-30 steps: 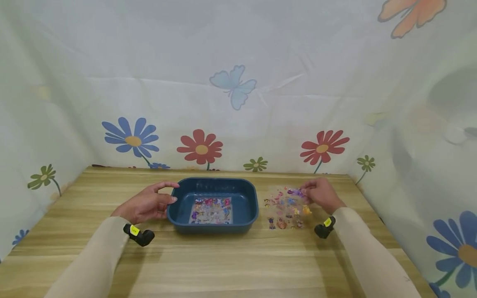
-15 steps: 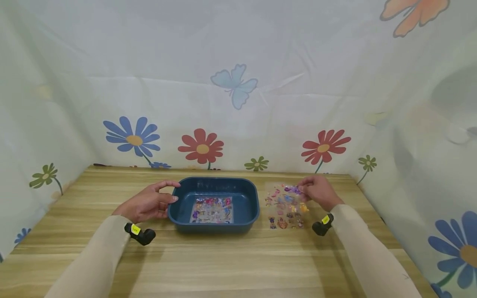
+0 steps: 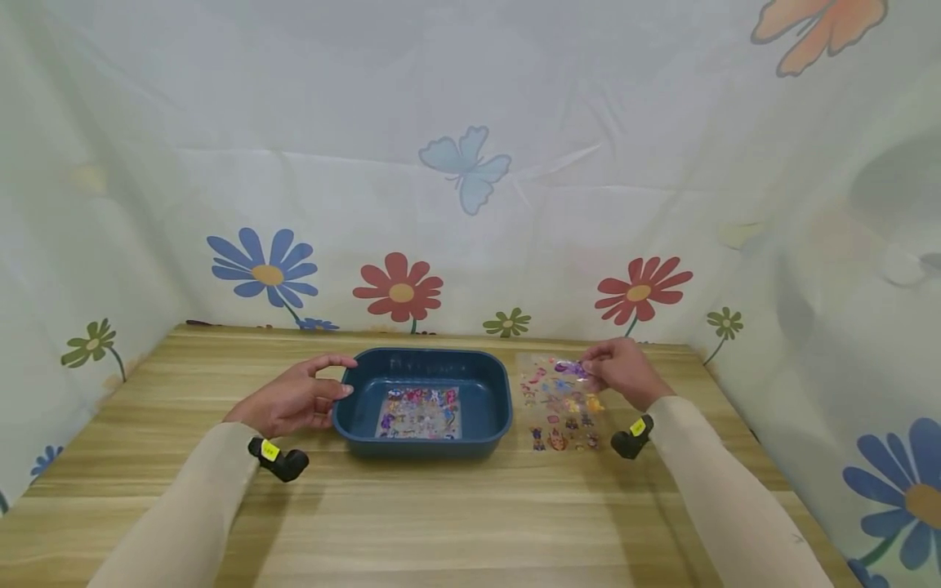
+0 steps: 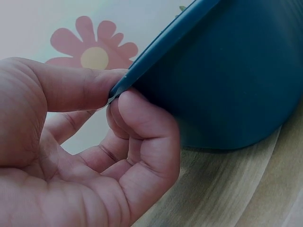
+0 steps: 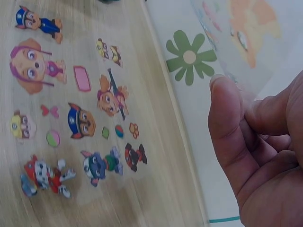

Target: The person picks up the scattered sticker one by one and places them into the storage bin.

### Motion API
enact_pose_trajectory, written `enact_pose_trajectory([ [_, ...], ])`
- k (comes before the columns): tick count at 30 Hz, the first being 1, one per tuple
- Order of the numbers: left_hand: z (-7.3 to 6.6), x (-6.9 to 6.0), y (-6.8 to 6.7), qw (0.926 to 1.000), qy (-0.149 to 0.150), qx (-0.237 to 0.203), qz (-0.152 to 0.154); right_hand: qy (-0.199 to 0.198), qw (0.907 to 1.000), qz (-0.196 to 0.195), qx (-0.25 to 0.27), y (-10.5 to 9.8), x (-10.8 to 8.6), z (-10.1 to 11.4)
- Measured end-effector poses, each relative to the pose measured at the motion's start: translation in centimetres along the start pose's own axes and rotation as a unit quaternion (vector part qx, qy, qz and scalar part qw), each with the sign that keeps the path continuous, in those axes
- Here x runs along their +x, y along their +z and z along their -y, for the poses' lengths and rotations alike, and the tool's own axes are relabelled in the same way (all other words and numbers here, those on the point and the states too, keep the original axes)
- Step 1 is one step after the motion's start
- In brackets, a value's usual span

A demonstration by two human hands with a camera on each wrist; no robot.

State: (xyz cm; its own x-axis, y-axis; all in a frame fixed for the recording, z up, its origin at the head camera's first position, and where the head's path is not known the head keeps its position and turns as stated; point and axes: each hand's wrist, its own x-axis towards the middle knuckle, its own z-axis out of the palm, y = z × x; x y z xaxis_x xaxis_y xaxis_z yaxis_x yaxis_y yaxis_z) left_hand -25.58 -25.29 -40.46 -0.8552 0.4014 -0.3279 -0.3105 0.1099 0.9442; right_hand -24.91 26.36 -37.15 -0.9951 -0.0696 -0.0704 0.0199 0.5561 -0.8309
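Observation:
My left hand (image 3: 290, 398) pinches the left rim of a dark blue plastic tub (image 3: 426, 447); the left wrist view shows the thumb and curled fingers (image 4: 149, 123) on either side of its edge. Inside the tub lies a clear sticker sheet (image 3: 419, 414) with colourful figures. To the right of the tub, my right hand (image 3: 625, 374) pinches a second clear sticker sheet (image 3: 560, 382) by its edge, raised off the table. Beneath it a third sticker sheet (image 5: 80, 118), printed with cartoon dogs, lies flat on the wood; the held sheet partly covers it in the head view.
The wood-grain table (image 3: 441, 523) ends at the back against a pale cloth wall (image 3: 625, 204) printed with flowers and butterflies. Cloth also hangs at the left and right sides. A black wrist camera (image 3: 632, 438) is strapped on each sleeve.
My right hand has moved a little left and away from me, carrying the pinched sticker sheet towards the tub. My left hand stays on the tub's rim.

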Motion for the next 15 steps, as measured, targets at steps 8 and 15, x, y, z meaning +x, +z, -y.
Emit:
enact_pose_trajectory([
  [8, -0.1, -0.1, 0.1, 1.0, 0.0, 0.003, -0.005, -0.013, 0.9999, 0.005, 0.005, 1.0, 0.5, 1.1],
  [15, -0.1, -0.2, 0.1, 1.0, -0.002, 0.005, -0.005, -0.023, 0.9994, 0.013, 0.021, 2.2, 1.0, 2.0],
])
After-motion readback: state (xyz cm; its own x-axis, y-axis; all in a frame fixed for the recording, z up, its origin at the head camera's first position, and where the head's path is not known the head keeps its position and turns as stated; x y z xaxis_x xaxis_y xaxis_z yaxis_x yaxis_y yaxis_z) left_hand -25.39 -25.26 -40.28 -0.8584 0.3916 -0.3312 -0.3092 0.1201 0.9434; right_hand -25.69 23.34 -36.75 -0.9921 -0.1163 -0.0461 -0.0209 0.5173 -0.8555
